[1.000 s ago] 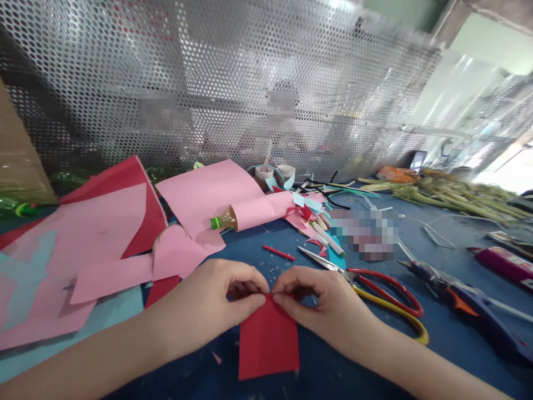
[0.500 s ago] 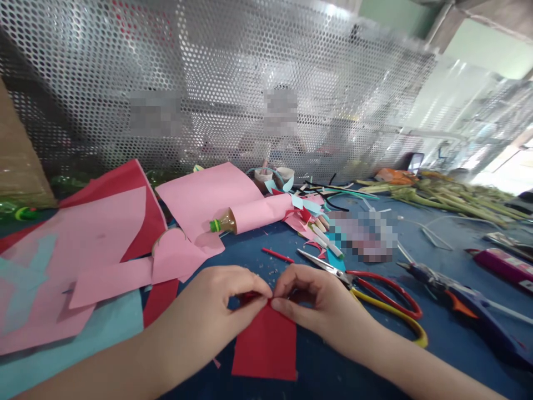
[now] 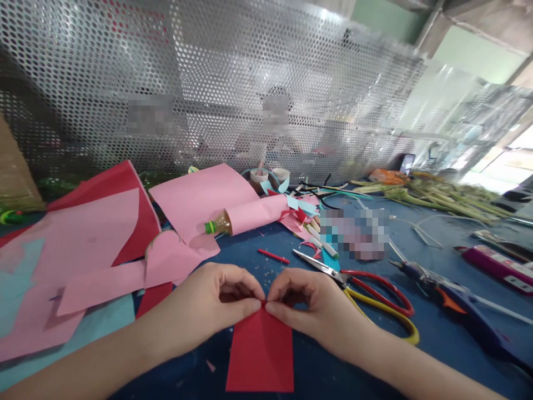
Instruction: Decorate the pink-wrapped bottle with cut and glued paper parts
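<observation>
A red sheet of paper [image 3: 261, 355] lies on the blue table [image 3: 416, 344] right in front of me. My left hand [image 3: 212, 303] pinches its far edge from the left, thumb and forefinger closed on the fold. From the right, my right hand [image 3: 310, 308] pinches the same edge, and the fingertips of both hands meet at the middle. The far end of the paper is gathered to a point between them.
Scissors [image 3: 366, 291] with red and yellow handles lie just right of my right hand. A blue glue gun [image 3: 449, 300] lies further right. Pink and red paper sheets [image 3: 83, 244] cover the left. A bottle wrapped in pink paper [image 3: 245, 215] lies behind. A perforated metal screen [image 3: 250, 83] closes the back.
The far edge of the red paper has been drawn in more tightly between my fingertips. Both hands stayed in place; the view shifted slightly.
</observation>
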### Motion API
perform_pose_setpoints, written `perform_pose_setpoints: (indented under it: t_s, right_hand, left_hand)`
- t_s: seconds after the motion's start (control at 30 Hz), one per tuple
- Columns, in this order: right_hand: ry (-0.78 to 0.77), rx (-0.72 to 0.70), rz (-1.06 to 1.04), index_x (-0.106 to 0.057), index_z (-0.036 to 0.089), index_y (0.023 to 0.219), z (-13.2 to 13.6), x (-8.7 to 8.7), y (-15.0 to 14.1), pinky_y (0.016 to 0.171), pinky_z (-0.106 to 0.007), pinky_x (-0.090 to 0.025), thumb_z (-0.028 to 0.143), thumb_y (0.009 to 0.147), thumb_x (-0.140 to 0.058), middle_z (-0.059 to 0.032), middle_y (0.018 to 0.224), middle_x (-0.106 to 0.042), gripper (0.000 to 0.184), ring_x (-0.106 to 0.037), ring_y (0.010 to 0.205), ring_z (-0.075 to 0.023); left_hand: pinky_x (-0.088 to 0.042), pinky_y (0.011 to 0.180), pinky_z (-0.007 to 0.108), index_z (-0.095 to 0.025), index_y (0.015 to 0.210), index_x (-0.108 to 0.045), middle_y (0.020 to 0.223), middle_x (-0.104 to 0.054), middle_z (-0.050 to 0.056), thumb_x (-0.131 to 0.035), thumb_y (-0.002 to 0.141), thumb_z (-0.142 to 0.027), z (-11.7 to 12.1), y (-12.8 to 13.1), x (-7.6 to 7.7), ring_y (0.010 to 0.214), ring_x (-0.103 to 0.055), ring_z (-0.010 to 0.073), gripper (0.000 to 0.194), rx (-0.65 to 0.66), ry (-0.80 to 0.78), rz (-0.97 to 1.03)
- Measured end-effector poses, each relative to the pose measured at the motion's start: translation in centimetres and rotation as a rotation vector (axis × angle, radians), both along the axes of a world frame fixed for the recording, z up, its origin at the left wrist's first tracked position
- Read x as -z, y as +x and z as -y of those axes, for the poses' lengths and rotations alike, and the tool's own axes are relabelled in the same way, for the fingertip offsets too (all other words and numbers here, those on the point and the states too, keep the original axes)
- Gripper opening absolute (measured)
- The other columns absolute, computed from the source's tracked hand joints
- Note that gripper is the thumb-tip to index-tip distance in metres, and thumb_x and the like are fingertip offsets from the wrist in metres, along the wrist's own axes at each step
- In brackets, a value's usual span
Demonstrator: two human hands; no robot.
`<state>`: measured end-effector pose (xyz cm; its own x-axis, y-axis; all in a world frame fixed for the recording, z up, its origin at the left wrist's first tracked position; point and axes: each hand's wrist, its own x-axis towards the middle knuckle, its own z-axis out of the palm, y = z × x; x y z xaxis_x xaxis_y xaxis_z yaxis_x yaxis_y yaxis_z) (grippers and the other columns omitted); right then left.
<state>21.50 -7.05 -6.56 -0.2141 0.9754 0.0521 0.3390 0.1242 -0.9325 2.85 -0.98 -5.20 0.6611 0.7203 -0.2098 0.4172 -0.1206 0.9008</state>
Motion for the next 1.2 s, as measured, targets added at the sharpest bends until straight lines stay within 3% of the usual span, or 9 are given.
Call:
perform_pose_setpoints:
  t_s: [0.23,0.33,0.6,0.87,1.0,1.2]
  right_hand:
    - [-0.205,-0.040,-0.165,-0.059,0.016,0.076,-0.3,0.5,0.0,0.056,-0.019,-0.040,0.028,0.078,-0.063,0.0026,0.068,-0.057,0.013,-0.050,0.060,-0.0083]
    - [-0.176,-0.035,-0.134,-0.060,0.016,0.075,-0.5,0.6,0.1,0.055,-0.020,-0.040,0.030,0.079,-0.063,0.0021,0.067,-0.057,0.015,-0.049,0.060,-0.0088]
    - [-0.071,0.018,0.015,-0.061,0.017,0.074,-0.6,0.3,0.3,0.058,-0.021,-0.042,0.028,0.080,-0.060,0.0014,0.068,-0.059,0.012,-0.053,0.063,-0.0107]
    - [-0.133,0.048,-0.097,-0.062,0.016,0.081,-0.8,0.9,0.4,0.058,-0.021,-0.043,0.034,0.079,-0.062,0.0007,0.069,-0.061,0.018,-0.054,0.062,-0.0108]
    - [-0.038,0.070,0.013,-0.065,0.018,0.081,-0.6,0.8,0.2,0.059,-0.021,-0.045,0.030,0.079,-0.060,-0.0001,0.069,-0.064,0.013,-0.058,0.064,-0.0123]
    - [0.100,0.025,0.119,-0.067,0.018,0.078,-0.6,1.4,-0.5,0.059,-0.021,-0.047,0.023,0.076,-0.057,-0.0008,0.068,-0.066,0.012,-0.060,0.063,-0.0131]
  left_hand:
    - [-0.050,0.068,0.022,-0.021,0.076,-0.069,0.076,-0.071,-0.003,-0.057,0.072,-0.019,0.5,0.1,-0.8,0.074,-0.066,0.0149,0.013,-0.019,0.084,-0.051]
    - [-0.050,0.070,0.024,-0.020,0.077,-0.069,0.077,-0.071,-0.002,-0.056,0.072,-0.020,0.4,0.2,-0.8,0.075,-0.066,0.0157,0.014,-0.026,0.121,-0.060]
    - [-0.050,0.075,0.027,-0.019,0.083,-0.067,0.081,-0.073,0.000,-0.065,0.070,-0.028,-1.3,-0.3,0.1,0.080,-0.066,0.0162,0.016,-0.013,-0.080,0.023]
    - [-0.050,0.073,0.026,-0.019,0.080,-0.069,0.079,-0.072,-0.001,-0.060,0.072,-0.022,-0.9,-0.3,-0.4,0.077,-0.066,0.0158,0.013,-0.023,0.044,0.016]
    - [-0.049,0.072,0.025,-0.018,0.078,-0.068,0.077,-0.071,0.000,-0.062,0.070,-0.023,-0.9,-0.5,-0.3,0.076,-0.065,0.0156,0.012,-0.043,0.029,0.022]
    - [-0.041,0.057,0.020,-0.017,0.074,-0.066,0.062,-0.062,-0.003,-0.065,0.067,-0.030,-1.0,-0.6,0.7,0.059,-0.056,0.0111,0.015,-0.020,-0.091,0.071]
